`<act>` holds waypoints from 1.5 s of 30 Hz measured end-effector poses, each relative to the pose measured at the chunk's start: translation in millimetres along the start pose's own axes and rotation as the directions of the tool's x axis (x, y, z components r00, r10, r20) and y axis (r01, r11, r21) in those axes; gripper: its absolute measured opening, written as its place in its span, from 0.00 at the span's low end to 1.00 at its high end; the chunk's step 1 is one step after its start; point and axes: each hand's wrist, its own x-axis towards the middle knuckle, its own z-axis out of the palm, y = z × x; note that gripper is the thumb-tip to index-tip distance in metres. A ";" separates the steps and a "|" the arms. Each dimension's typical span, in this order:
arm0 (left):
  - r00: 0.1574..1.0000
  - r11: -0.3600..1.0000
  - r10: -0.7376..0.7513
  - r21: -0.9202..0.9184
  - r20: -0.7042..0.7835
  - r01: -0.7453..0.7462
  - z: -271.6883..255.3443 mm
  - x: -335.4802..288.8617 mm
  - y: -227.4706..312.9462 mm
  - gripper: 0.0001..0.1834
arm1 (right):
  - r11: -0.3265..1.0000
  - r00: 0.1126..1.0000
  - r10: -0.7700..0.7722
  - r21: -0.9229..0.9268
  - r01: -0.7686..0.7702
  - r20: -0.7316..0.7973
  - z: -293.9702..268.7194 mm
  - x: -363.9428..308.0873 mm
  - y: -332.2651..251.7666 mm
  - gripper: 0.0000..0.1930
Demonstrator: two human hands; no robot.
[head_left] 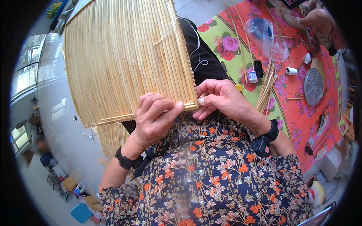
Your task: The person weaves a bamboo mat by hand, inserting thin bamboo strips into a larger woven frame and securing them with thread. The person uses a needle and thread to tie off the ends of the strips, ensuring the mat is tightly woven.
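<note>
A woven mat of thin bamboo strips [124,56] is held upright in front of the person, filling the view from nine to twelve o'clock, with its lower right corner at the centre. The left hand [152,120] is closed around a loose bamboo strip [120,118] that is laid across the mat's lower edge, pinched between thumb and forefinger. The right hand [218,98] is curled closed against the mat's corner, its fingertips touching the end of the edge strip; what is pinched there cannot be told. A white thread [196,45] is seen looping from the mat's right edge over a black cloth [205,60] behind it. Dark wristbands are worn on both wrists. At one to three o'clock a red floral floor mat [301,113] is spread out, on which a bundle of spare strips [266,88], a spool of white thread [291,71], a clear plastic bag [266,37] and a round grey sieve-like disc [313,86] are lying. Another person's arm [318,20] is visible at one o'clock.
</note>
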 end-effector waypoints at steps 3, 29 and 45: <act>0.999 0.998 0.034 0.043 -0.003 -0.034 -3.4 0.8 0.7 0.22 | 0.999 1.000 0.001 0.050 -0.001 0.014 0.9 -1.9 -6.0 0.11; 0.994 0.933 0.111 0.345 -0.007 -0.102 -5.7 11.2 15.3 0.11 | 0.998 0.996 0.052 -0.022 -0.054 -0.069 32.5 -7.2 -22.5 0.13; 0.993 0.931 0.113 0.351 -0.031 -0.095 -36.7 15.7 25.6 0.11 | 0.864 0.852 -0.452 -0.367 0.346 -0.262 -0.8 -10.1 -21.9 0.09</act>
